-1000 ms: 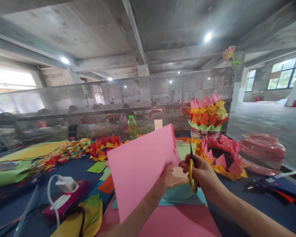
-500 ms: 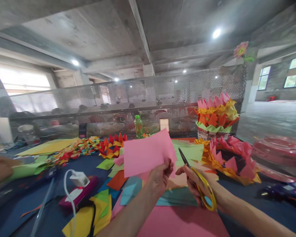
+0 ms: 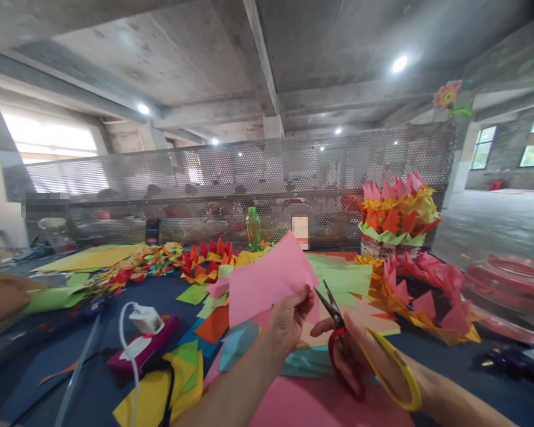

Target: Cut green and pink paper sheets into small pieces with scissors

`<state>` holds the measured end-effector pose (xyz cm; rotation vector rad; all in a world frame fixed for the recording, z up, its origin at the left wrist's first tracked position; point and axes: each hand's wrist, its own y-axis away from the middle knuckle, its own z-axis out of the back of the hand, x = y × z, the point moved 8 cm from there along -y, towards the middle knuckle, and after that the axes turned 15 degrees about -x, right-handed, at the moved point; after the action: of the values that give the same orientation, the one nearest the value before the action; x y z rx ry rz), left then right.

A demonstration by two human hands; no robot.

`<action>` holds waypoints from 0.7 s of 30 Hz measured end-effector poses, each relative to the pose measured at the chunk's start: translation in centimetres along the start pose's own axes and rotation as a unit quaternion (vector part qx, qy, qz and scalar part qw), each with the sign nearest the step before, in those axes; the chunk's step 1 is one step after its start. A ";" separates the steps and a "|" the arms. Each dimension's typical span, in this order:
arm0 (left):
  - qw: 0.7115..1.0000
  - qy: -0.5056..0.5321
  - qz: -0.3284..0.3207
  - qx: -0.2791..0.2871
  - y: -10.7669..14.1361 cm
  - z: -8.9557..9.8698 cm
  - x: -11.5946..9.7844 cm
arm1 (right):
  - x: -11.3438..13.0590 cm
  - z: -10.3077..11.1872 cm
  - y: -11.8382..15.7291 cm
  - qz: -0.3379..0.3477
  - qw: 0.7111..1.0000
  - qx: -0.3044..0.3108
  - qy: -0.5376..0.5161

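Note:
A sheet of pink paper [image 3: 262, 284] is pinched at its right edge by my left hand [image 3: 291, 317], tilted up above the table. My right hand [image 3: 351, 344] grips scissors [image 3: 336, 314] with one red and one yellow handle. Their blades are spread, with the tips close to the paper's right edge; I cannot tell whether they touch it. Below my hands lie blue paper sheets [image 3: 307, 362] and a large pink sheet [image 3: 324, 403]. Green sheets [image 3: 347, 276] are spread behind the scissors.
A purple power strip [image 3: 145, 350] with a white plug lies at left, cables beside it. Folded paper petals fill a basket [image 3: 382, 246] at back right. A green bottle [image 3: 253, 230] stands before a mesh screen [image 3: 213, 178]. Another person's hand [image 3: 4, 299] holds green paper at far left.
The scissors have opened from closed blades, and their handles have spread apart. My right hand has turned, with the blade tips now nearer the pink paper. The view has shifted slightly.

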<state>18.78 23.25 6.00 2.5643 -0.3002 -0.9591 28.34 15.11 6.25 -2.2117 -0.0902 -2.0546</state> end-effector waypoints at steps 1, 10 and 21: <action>1.000 0.002 0.002 0.003 0.1 -0.1 0.0 | 0.3 -0.1 0.2 -0.001 1.000 0.000 0.000; 0.999 -0.011 0.044 0.019 1.3 -0.6 0.5 | 0.6 -0.4 0.3 0.007 0.999 0.008 -0.045; 0.993 -0.062 0.066 0.074 2.2 -1.1 1.2 | 0.8 -0.3 0.4 0.024 0.997 -0.034 -0.071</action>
<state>20.29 21.17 6.99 2.5811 -0.5904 -1.0859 28.20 14.65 7.08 -2.3739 0.0187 -1.9024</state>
